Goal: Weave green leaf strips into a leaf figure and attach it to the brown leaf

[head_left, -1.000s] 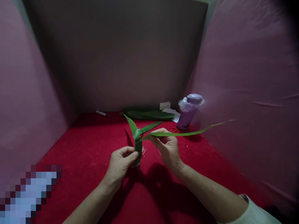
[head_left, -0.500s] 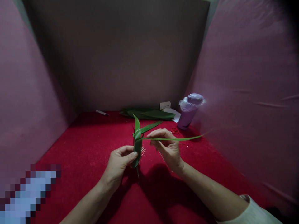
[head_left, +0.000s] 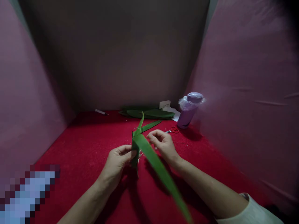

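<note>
My left hand [head_left: 120, 158] is closed round the lower part of a folded green leaf [head_left: 135, 155], thumb in front. The leaf's narrow tip stands up from the fold, with a thin pale loop [head_left: 137, 128] near it. From the fold a long leaf blade [head_left: 161, 168] hangs down to the right toward the front, its end blurred. Just right of the fold is my right hand [head_left: 163, 144], fingers curled loosely and apart from the blade. I see nothing held in it. Thin pale sticks [head_left: 140, 153] show partly behind the folded leaf.
Behind the hands a single leaf strip [head_left: 151, 125] lies on the red cloth [head_left: 88, 140]. Farther back are a pile of leaves [head_left: 154, 113], white cards [head_left: 173, 112] and a syringe-like tube [head_left: 101, 112]. Red-handled scissors [head_left: 173, 130] and a purple container [head_left: 187, 116] stand right.
The long blade has swung from pointing right, at the right fingers, to hanging down in front. My right hand has let go of it and shifted slightly. The left hand keeps its hold.
</note>
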Demonstrator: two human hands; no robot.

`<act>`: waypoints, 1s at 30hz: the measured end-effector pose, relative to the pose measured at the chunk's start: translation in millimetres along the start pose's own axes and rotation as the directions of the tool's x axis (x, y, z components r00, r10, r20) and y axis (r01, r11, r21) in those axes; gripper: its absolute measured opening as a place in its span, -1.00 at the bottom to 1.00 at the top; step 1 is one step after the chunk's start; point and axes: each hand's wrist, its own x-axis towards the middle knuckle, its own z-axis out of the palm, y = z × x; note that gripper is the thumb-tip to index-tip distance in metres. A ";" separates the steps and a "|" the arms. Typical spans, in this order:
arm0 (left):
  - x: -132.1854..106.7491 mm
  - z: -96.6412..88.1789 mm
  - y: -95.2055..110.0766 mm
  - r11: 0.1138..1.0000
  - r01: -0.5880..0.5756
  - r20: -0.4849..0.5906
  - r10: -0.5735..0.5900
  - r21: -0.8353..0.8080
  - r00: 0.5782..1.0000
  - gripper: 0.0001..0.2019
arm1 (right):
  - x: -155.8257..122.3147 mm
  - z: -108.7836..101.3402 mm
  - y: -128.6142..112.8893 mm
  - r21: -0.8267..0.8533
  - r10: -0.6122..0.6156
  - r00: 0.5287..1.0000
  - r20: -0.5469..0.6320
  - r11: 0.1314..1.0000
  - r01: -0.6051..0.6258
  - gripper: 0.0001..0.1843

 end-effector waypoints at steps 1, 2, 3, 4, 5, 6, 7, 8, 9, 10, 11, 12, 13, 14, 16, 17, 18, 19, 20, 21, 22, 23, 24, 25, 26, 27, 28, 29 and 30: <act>0.8 -0.5 0.1 0.999 0.011 0.042 -0.010 -0.033 0.999 -0.81 | 0.5 0.3 1.5 0.027 0.107 0.989 0.105 0.993 -0.111 -0.71; 1.5 -1.0 0.1 0.998 0.024 0.091 -0.018 -0.065 0.996 -0.80 | 0.1 1.1 2.8 0.068 0.194 0.955 0.225 0.974 -0.214 -0.65; 2.1 -1.6 -0.1 0.995 0.042 0.142 -0.029 -0.092 0.989 -0.80 | -1.0 2.3 4.0 0.117 0.250 0.907 0.338 0.945 -0.305 -0.62; 2.6 -2.3 -0.3 0.992 0.064 0.190 -0.043 -0.108 0.981 -0.79 | -2.7 3.8 5.2 0.169 0.274 0.864 0.423 0.913 -0.372 -0.61; 2.9 -3.1 -0.8 0.989 0.091 0.232 -0.062 -0.116 0.971 -0.79 | -4.7 5.6 6.4 0.215 0.275 0.834 0.478 0.884 -0.415 -0.61; 3.2 -4.0 -1.4 0.987 0.115 0.260 -0.081 -0.116 0.962 -0.79 | -6.7 7.5 7.6 0.255 0.266 0.823 0.501 0.864 -0.434 -0.63; 3.4 -4.7 -2.0 0.984 0.136 0.273 -0.101 -0.111 0.957 -0.79 | -8.6 9.3 8.7 0.286 0.258 0.825 0.503 0.851 -0.440 -0.66; 3.5 -5.3 -2.7 0.983 0.154 0.276 -0.121 -0.103 0.953 -0.80 | -10.0 10.9 9.5 0.309 0.253 0.832 0.494 0.843 -0.440 -0.68; 3.7 -5.7 -3.1 0.981 0.167 0.275 -0.135 -0.095 0.952 -0.81 | -11.0 12.2 10.1 0.324 0.251 0.839 0.484 0.839 -0.438 -0.70; 3.8 -5.7 -3.4 0.981 0.173 0.273 -0.143 -0.090 0.951 -0.83 | -11.7 13.2 10.3 0.334 0.248 0.847 0.471 0.838 -0.432 -0.73; 3.8 -5.5 -3.3 0.981 0.171 0.268 -0.142 -0.088 0.953 -0.84 | -11.9 14.0 10.2 0.342 0.243 0.858 0.453 0.841 -0.419 -0.74; 3.6 -4.9 -2.9 0.982 0.164 0.263 -0.136 -0.088 0.955 -0.85 | -11.8 14.4 9.7 0.344 0.239 0.873 0.426 0.849 -0.400 -0.76; 3.3 -4.1 -2.2 0.984 0.153 0.256 -0.125 -0.092 0.959 -0.84 | -11.6 14.8 8.9 0.337 0.237 0.891 0.388 0.863 -0.376 -0.77; 2.7 -3.1 -1.4 0.986 0.138 0.247 -0.110 -0.099 0.963 -0.81 | -11.2 15.0 8.0 0.320 0.238 0.911 0.337 0.881 -0.348 -0.77; 1.0 -0.8 0.2 0.989 0.105 0.225 -0.079 -0.106 0.971 -0.72 | -10.4 15.4 6.3 0.261 0.237 0.945 0.223 0.920 -0.292 -0.76; 0.0 0.2 0.5 0.992 0.083 0.211 -0.060 -0.100 0.976 -0.70 | -10.1 15.7 5.9 0.223 0.232 0.957 0.174 0.937 -0.268 -0.76; -0.8 1.0 0.5 0.994 0.058 0.198 -0.039 -0.088 0.980 -0.71 | -9.8 16.1 5.9 0.186 0.223 0.965 0.137 0.951 -0.246 -0.76; -1.4 1.6 0.0 0.997 0.030 0.185 -0.016 -0.070 0.983 -0.74 | -9.7 16.4 6.5 0.156 0.207 0.971 0.116 0.962 -0.224 -0.77; -1.8 1.8 -0.8 0.999 0.004 0.172 0.004 -0.047 0.985 -0.77 | -9.7 16.8 7.5 0.132 0.189 0.976 0.104 0.971 -0.202 -0.78; -1.8 1.8 -2.0 1.000 -0.018 0.154 0.022 -0.022 0.988 -0.78 | -9.8 17.2 8.8 0.111 0.167 0.981 0.102 0.978 -0.178 -0.80; -1.5 1.6 -3.2 0.999 -0.034 0.137 0.033 0.004 0.990 -0.78 | -10.1 17.5 10.3 0.097 0.142 0.984 0.110 0.984 -0.153 -0.82; -1.0 1.2 -4.2 0.999 -0.044 0.118 0.040 0.028 0.992 -0.79 | -10.5 17.6 11.7 0.088 0.114 0.986 0.125 0.988 -0.125 -0.83; -0.4 0.7 -5.0 0.998 -0.050 0.097 0.045 0.048 0.994 -0.80 | -11.0 17.6 12.8 0.084 0.088 0.985 0.146 0.991 -0.101 -0.84; 0.1 0.4 -5.5 0.996 -0.057 0.074 0.052 0.064 0.996 -0.81 | -11.3 17.4 13.5 0.083 0.065 0.983 0.169 0.993 -0.080 -0.84; 0.6 0.1 -5.5 0.995 -0.066 0.052 0.062 0.074 0.997 -0.82 | -11.6 17.0 13.5 0.085 0.049 0.980 0.192 0.994 -0.066 -0.84; 0.9 0.1 -5.2 0.994 -0.077 0.033 0.074 0.078 0.997 -0.83 | -11.7 16.4 13.0 0.092 0.042 0.977 0.211 0.994 -0.062 -0.84; 1.0 0.3 -4.7 0.993 -0.086 0.019 0.085 0.077 0.996 -0.84 | -11.5 15.7 12.0 0.102 0.047 0.975 0.219 0.992 -0.070 -0.83; 1.0 0.6 -4.1 0.993 -0.096 0.009 0.095 0.070 0.995 -0.85 | -11.2 15.0 10.7 0.112 0.066 0.974 0.217 0.989 -0.092 -0.83; 0.7 1.1 -3.5 0.993 -0.103 0.004 0.103 0.060 0.995 -0.85 | -10.9 14.3 9.2 0.120 0.096 0.973 0.210 0.985 -0.123 -0.81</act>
